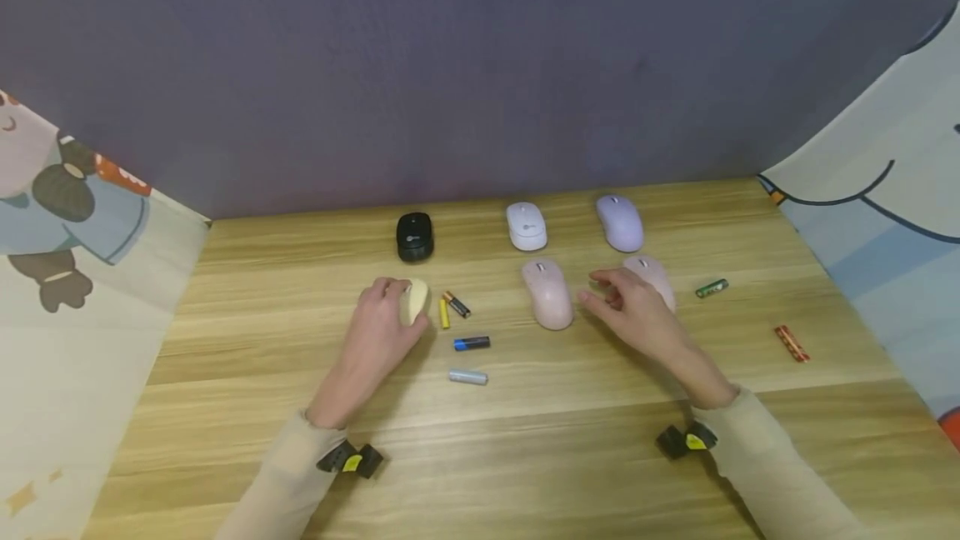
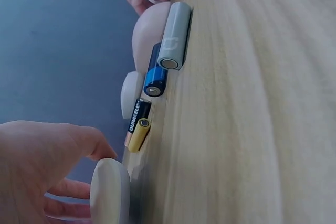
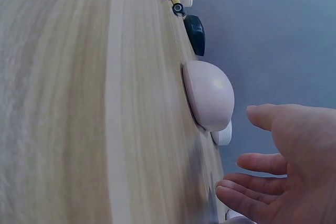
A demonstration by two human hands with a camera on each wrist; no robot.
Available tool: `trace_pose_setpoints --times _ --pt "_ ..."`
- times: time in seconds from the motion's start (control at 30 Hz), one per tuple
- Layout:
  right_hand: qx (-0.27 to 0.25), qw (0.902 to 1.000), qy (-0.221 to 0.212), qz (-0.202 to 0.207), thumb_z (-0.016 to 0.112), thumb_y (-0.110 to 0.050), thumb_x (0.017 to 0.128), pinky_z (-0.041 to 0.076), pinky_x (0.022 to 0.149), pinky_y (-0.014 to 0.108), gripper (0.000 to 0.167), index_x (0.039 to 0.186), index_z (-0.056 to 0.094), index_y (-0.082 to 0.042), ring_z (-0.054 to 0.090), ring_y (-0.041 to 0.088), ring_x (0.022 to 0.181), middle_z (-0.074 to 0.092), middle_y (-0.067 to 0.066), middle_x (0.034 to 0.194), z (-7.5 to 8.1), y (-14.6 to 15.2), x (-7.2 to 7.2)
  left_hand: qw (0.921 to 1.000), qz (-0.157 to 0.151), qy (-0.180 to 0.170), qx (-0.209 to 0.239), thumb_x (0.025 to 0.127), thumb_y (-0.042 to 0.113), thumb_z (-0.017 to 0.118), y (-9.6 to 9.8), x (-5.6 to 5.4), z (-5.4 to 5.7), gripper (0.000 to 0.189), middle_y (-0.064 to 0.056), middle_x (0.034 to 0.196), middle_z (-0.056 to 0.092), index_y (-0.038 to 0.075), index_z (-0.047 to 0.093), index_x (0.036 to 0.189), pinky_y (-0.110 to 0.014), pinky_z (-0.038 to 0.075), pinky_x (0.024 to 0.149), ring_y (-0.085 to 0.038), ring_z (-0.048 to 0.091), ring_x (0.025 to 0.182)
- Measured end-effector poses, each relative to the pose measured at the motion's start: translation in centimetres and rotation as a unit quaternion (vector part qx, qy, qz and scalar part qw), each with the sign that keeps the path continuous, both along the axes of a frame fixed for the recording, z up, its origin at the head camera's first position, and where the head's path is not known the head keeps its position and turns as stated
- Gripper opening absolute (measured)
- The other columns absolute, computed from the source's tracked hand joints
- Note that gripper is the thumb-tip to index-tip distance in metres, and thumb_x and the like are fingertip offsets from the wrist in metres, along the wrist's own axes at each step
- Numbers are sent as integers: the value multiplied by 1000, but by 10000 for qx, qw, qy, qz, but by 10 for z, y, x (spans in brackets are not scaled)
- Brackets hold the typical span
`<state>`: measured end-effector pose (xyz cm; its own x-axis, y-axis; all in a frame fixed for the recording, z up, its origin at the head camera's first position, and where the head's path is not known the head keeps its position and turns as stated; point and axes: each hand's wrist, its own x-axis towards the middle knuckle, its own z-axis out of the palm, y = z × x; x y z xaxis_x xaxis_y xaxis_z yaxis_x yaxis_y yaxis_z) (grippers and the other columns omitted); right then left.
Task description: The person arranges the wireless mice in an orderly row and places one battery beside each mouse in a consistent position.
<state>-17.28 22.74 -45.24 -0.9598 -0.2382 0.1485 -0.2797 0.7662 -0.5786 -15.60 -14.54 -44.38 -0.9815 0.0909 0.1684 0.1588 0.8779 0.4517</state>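
Note:
My left hand [image 1: 381, 325] holds a small pale yellow computer mouse [image 1: 417, 300] between thumb and fingers, at the left of the table. In the left wrist view the thumb touches the edge of that mouse [image 2: 110, 190], with fingers behind it. My right hand [image 1: 633, 313] hovers with loosely bent fingers and holds nothing. It partly covers a pink mouse [image 1: 651, 275]; a second pink mouse [image 1: 548, 294] lies just left of its fingertips. In the right wrist view a gap separates the thumb and fingers from the nearer pink mouse [image 3: 210, 95].
Behind stand a black mouse [image 1: 415, 237], a white mouse [image 1: 527, 227] and a purple mouse [image 1: 621, 223]. Between the hands lie a Duracell battery [image 1: 457, 304], a yellow battery [image 1: 444, 314], a blue-black battery [image 1: 472, 343] and a grey battery [image 1: 468, 377]. Green [image 1: 712, 288] and red [image 1: 792, 344] batteries lie rightward.

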Motion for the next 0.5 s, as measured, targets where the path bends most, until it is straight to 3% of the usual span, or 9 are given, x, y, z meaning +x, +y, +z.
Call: trace_pose_setpoints --times 0.23,0.5 --pt "-10 10000 49 11 69 -33 101 57 81 45 48 130 64 4 65 28 91 68 18 105 -1 1 0 9995 155 -268 3 85 20 77 6 -5 0 55 -27 121 63 -10 62 129 -37 60 67 -34 60 93" --pt "-35 9999 100 7 69 -32 100 58 82 47 47 130 64 5 66 30 92 69 19 107 -2 1 0 9995 193 -259 -62 87 25 76 12 -8 -1 57 -30 122 62 -11 61 129 -38 59 66 -36 61 94"
